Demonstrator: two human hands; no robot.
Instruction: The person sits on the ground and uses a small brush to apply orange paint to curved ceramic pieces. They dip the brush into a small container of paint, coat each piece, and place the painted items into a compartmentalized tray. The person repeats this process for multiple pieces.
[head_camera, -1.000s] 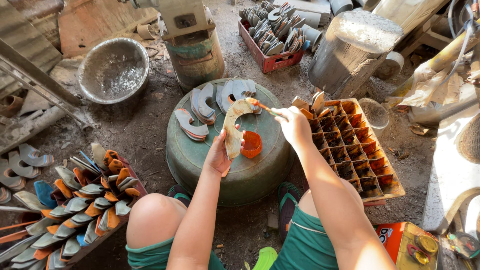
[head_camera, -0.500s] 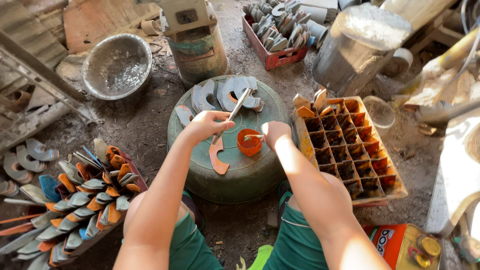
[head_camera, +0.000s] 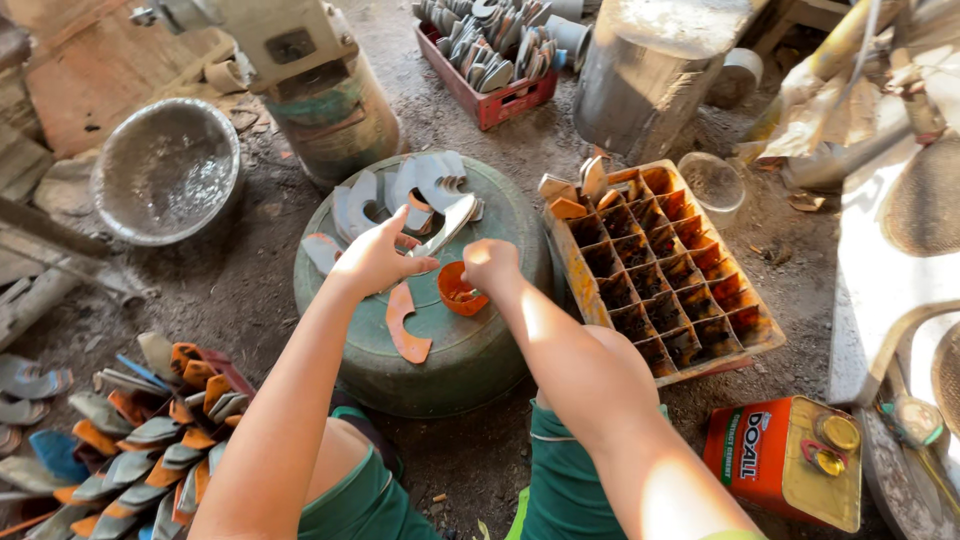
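Head view — left hand grips curved blade; right hand over orange cup.

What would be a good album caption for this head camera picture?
Left hand lifts a grey curved metal piece above an orange-painted one on a green drum; right hand at a small orange cup.

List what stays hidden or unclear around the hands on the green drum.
- Head view: inside of the small orange cup, covered by the right hand.
- Right hand's grip: fingers curl away from the camera.
- Upper end of the orange curved piece, under the left hand.
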